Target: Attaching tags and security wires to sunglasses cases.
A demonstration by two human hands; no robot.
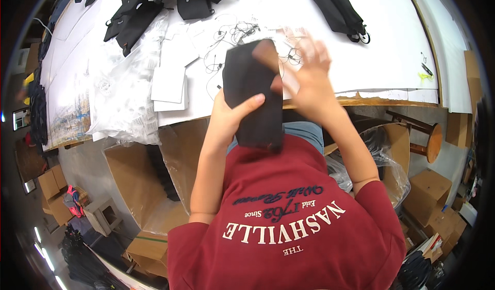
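A black fabric pouch (250,76), long and flat, is held upright over the table's near edge, its lower end close to my shirt. My left hand (228,116) grips it from the left side, thumb lying across the front. Blurred by motion, my right hand (313,84) is at the pouch's right edge with its fingers spread; one finger passes in front of the upper part. Whether that hand touches the fabric I cannot tell. Behind the pouch, thin black cords (242,31) lie tangled on the white tabletop (381,65).
Clear plastic bags (126,91) pile at the left beside white cards (168,86). More black pouches (136,24) lie at the back left, and another black pouch (337,11) at the back right. Below the table stand cardboard boxes (136,181) and a wooden stool (432,141).
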